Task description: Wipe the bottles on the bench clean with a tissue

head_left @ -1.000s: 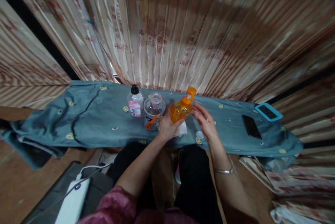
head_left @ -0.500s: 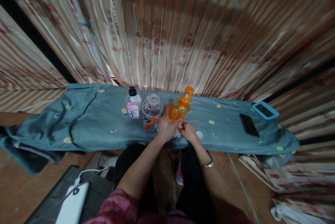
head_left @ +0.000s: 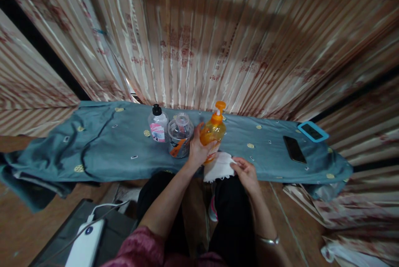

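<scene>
My left hand (head_left: 197, 150) grips an orange pump bottle (head_left: 212, 130) and holds it upright just above the blue-green cloth (head_left: 102, 146) that covers a narrow table. My right hand (head_left: 246, 171) pinches the edge of a white cloth (head_left: 218, 167) lying at the table's front edge, right below the orange bottle. Just left of my left hand stand a clear jar with an orange strip (head_left: 180, 134) and a clear bottle with a black cap and pink label (head_left: 158, 124).
A black phone (head_left: 292, 149) and a blue-framed device (head_left: 312, 131) lie at the table's right end. A striped curtain (head_left: 199, 38) hangs behind. A white power bank with cable (head_left: 85, 246) rests on a dark case at lower left. My dark-trousered knees (head_left: 230, 213) are under the table's edge.
My right hand left the bottle's pump, dropped to the table front and took hold of the white cloth, pulling it out toward me. The orange bottle went from tilted to upright.
</scene>
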`<state>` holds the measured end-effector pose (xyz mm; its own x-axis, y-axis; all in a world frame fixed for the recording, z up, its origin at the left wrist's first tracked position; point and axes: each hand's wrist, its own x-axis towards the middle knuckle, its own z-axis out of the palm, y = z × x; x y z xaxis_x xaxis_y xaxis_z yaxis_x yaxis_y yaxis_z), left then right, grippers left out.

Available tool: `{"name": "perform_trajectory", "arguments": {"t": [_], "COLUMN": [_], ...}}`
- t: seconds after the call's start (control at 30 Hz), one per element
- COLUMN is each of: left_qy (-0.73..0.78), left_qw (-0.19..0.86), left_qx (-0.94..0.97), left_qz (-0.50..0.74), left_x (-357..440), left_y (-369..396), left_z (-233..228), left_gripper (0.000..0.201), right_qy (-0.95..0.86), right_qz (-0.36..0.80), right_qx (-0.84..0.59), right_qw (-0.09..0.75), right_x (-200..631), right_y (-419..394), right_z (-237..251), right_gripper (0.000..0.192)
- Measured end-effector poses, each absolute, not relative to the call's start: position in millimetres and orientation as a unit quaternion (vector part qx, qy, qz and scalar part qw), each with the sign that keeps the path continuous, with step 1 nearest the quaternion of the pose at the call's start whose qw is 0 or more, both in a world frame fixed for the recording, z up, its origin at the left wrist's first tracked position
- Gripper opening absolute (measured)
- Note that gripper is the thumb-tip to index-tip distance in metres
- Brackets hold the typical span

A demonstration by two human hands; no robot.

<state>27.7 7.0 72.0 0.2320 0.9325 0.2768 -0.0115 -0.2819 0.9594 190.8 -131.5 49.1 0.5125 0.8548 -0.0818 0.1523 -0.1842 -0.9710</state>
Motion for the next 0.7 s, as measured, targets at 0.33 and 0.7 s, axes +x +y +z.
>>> {"name": "perform_trajectory", "arguments": {"t": [0.33,0.7], "left_qy": [0.386,0.340], "left_qw": [0.469,0.462], "left_qx": [0.641,0.671], "left_qz": [0.469,0.471], "left_x": [33,32], "left_y": [0,-8], "left_z": [77,71], "left_gripper": [0.088,0.083], "right_qy": [-0.358,-0.416], "right_qz": [0.250,0.005], "right_qx": [-0.535,-0.685], "right_qw": [0.723,0.598], "right_x": [154,130], "right_y": [-87,-47], "right_z": [140,140], "right_gripper": [0.042,0.055]}}
